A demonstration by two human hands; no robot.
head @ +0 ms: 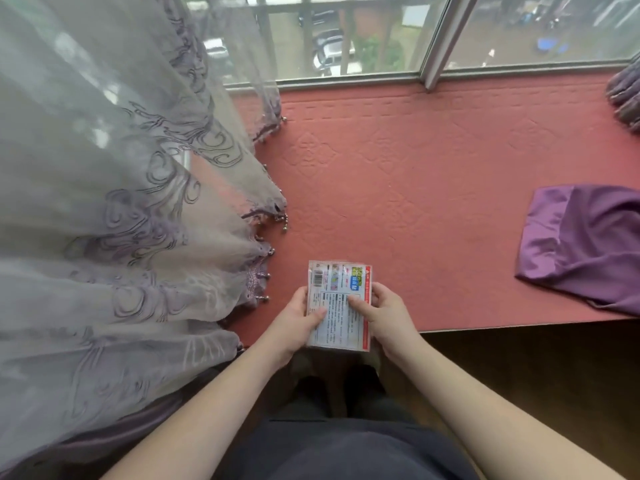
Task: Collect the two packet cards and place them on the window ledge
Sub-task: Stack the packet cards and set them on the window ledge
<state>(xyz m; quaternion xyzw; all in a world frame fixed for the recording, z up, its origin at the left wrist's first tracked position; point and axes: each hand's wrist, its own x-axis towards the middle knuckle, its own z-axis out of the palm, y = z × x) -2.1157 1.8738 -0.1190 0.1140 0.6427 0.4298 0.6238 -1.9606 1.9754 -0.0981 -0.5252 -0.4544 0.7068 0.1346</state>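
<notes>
The packet cards (pixel 341 289) are stacked together, white with red borders, a barcode and printed text facing up. Both hands hold the stack over the front edge of the red padded window ledge (pixel 415 168). My left hand (pixel 298 320) grips the stack's left side with the thumb on top. My right hand (pixel 384 313) grips the right side, thumb pressed on the printed face. The edge of a second card peeks out at the top of the stack; the rest of it is hidden beneath the upper one.
A sheer grey-purple embroidered curtain (pixel 121 202) with beaded trim hangs over the ledge's left part. A folded purple cloth (pixel 581 244) lies on the ledge at the right. More purple fabric (pixel 627 95) sits at the far right corner. The window frame (pixel 436 43) bounds the ledge behind.
</notes>
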